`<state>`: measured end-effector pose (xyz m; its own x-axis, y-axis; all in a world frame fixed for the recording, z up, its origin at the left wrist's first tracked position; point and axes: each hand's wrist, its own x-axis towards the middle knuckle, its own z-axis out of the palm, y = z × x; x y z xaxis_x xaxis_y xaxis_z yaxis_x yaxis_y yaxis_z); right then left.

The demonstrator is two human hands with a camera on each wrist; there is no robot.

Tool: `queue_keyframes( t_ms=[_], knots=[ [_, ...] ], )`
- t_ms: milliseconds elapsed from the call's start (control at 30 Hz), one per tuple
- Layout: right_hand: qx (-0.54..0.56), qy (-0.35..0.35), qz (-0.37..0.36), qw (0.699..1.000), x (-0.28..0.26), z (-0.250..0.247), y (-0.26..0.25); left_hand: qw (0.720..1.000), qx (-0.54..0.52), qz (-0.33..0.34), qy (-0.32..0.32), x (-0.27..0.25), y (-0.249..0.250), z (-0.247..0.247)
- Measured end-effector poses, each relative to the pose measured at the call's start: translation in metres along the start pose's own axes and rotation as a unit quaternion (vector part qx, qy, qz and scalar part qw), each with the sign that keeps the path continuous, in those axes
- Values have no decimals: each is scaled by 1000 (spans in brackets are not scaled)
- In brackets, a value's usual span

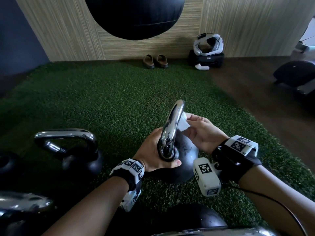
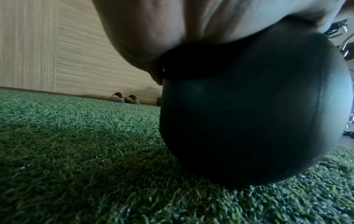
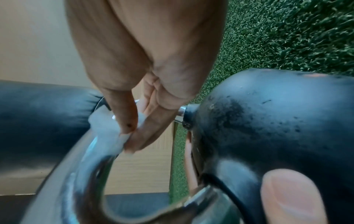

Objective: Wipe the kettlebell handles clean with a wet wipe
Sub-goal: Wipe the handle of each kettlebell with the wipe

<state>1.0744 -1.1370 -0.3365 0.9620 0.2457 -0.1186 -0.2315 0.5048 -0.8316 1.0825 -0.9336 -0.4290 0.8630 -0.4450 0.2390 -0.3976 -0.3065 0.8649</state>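
Observation:
A black kettlebell [image 1: 185, 150] lies tilted on the green turf, its chrome handle [image 1: 173, 121] pointing up and away from me. My left hand [image 1: 156, 154] grips it where the handle's near leg meets the body, thumb across the front. My right hand [image 1: 194, 121] pinches a white wet wipe [image 1: 183, 122] and holds it against the right side of the handle. In the right wrist view the wipe [image 3: 107, 131] is between finger and thumb on the handle [image 3: 84, 174]. In the left wrist view only my palm [image 2: 153, 37] and the body [image 2: 249, 113] show.
More kettlebells stand on the turf [image 1: 102, 99]: one at left [image 1: 71, 150], one at lower left [image 1: 22, 206], one at the bottom edge [image 1: 196, 223]. A black punching bag [image 1: 136, 16] hangs ahead. Sandals [image 1: 156, 61] and a headset [image 1: 208, 43] sit by the wall.

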Motion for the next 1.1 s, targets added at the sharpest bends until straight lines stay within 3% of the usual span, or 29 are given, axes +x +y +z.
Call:
queue_keyframes(
  t_ms=[67, 200, 267, 433, 667, 833, 1000, 1100],
  knots=[
    [-2, 50, -22, 999, 3, 4, -2, 1000, 1, 0, 4, 0, 0, 0],
    [-91, 37, -50, 994, -11, 13, -2, 999, 18, 17, 27, -2, 5, -1],
    [-157, 62, -94, 981, -16, 19, -4, 999, 23, 20, 31, -2, 6, 0],
    [-280, 219, -183, 917, 0, 22, -6, 999, 14, 19, 22, -4, 8, 1],
    [-412, 260, -237, 841, 0, 21, -9, 993, 92, 62, 44, -8, 24, -5],
    [-427, 324, -217, 816, 14, 20, -11, 995, 94, 32, 29, -9, 25, -7],
    [-472, 319, -169, 804, 17, 22, -17, 996, 86, 22, 28, -10, 22, -5],
    [-523, 316, -168, 774, 20, 21, -17, 996, 87, 6, 21, -11, 24, -6]
  ],
)
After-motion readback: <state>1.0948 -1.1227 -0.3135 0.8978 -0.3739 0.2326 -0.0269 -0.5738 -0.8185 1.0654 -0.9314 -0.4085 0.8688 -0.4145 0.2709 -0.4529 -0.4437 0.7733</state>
